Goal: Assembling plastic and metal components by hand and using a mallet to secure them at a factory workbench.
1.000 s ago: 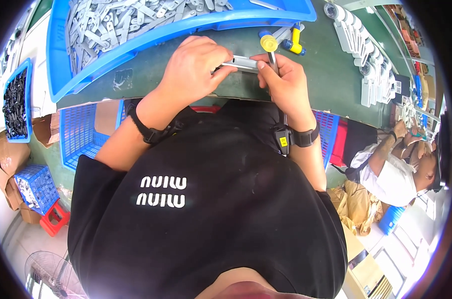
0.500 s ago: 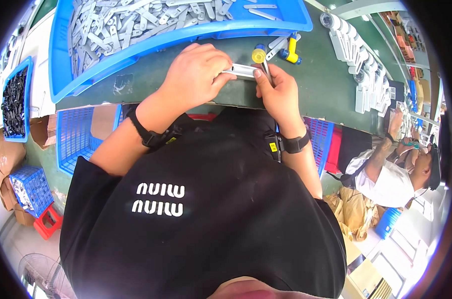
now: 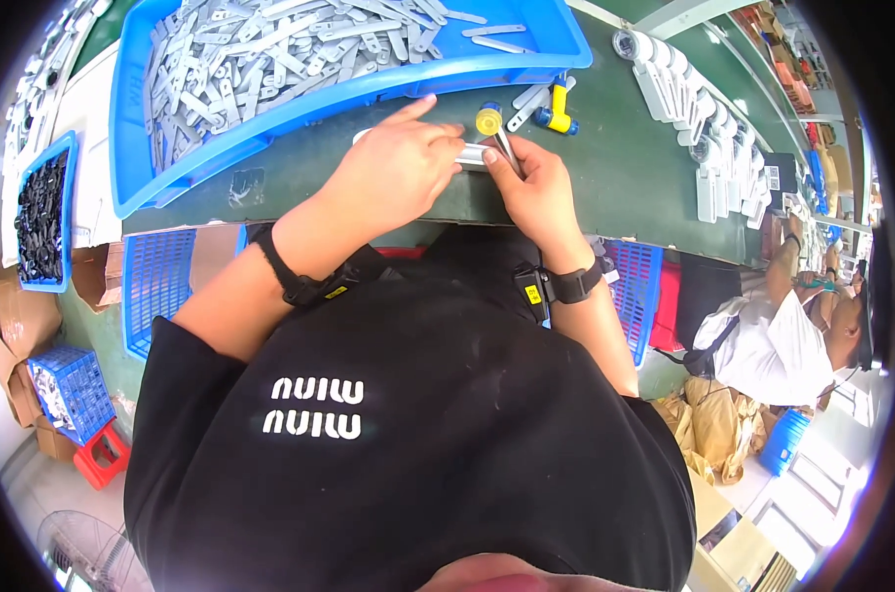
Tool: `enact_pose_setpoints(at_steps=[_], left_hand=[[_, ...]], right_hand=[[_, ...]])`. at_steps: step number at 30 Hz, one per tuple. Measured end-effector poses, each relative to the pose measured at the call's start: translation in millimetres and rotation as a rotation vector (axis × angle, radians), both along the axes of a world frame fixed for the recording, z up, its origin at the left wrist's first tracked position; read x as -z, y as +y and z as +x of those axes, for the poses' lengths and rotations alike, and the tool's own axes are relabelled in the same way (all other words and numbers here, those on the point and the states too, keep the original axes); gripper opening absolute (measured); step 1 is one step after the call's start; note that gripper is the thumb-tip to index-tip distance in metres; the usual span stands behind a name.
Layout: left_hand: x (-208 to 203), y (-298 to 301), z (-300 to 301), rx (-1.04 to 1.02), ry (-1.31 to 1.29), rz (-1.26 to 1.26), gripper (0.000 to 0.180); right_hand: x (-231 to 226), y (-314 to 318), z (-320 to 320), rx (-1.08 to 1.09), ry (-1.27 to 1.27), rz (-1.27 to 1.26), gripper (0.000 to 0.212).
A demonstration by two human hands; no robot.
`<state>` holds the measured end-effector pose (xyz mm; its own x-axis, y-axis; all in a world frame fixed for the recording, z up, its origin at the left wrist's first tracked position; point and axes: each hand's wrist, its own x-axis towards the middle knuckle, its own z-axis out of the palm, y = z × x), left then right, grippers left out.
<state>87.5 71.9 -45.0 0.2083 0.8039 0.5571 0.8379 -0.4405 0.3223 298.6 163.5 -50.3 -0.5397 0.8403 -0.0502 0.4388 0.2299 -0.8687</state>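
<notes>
My left hand is wrapped over a light grey metal bar, its index finger stretched out and the other fingers curled. The bar's far-left tip shows beyond the knuckles; its middle is hidden under the hand. My right hand closes around the metal handle of a small hammer with a translucent yellow head, and its thumb rests at the bar's right end. Just behind them lies a yellow tool with blue ends, beside a few loose grey strips.
A large blue tray heaped with grey flat strips stands at the back left. Rows of white-grey parts with round ends lie at the right. A small blue tray of black pieces sits far left. Another person works at the right.
The bar has shifted left and slightly toward me, and my left hand covers more of it. My left index finger has stretched out. The hammer moved a little left with my right hand.
</notes>
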Motion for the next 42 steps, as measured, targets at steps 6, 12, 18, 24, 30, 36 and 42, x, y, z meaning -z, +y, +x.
enact_pose_setpoints(at_steps=[6, 12, 18, 24, 30, 36, 42], left_hand=[[4, -2, 8, -0.089, -0.028, -0.14, 0.014], [8, -4, 9, -0.073, -0.024, -0.039, 0.014], [11, -4, 9, -0.079, -0.026, -0.004, 0.014], [12, -3, 9, -0.088, -0.003, 0.029, 0.016], [14, -6, 9, -0.107, -0.013, 0.002, 0.017], [12, -4, 10, -0.086, -0.032, 0.005, 0.021], [-5, 0, 16, -0.148, 0.039, -0.191, 0.029]], right_hand=[[2, 0, 2, 0.003, 0.017, 0.009, 0.024], [0, -9, 24, 0.106, 0.21, -0.199, 0.025], [-15, -32, 56, 0.071, 0.223, 0.059, 0.025], [-17, -45, 57, 0.117, 0.165, 0.293, 0.017], [-21, -42, 57, 0.156, 0.148, 0.154, 0.021], [-15, -35, 44, 0.0, -0.209, 0.298, 0.02], [-45, -39, 55, 0.135, 0.168, 0.008, 0.031]])
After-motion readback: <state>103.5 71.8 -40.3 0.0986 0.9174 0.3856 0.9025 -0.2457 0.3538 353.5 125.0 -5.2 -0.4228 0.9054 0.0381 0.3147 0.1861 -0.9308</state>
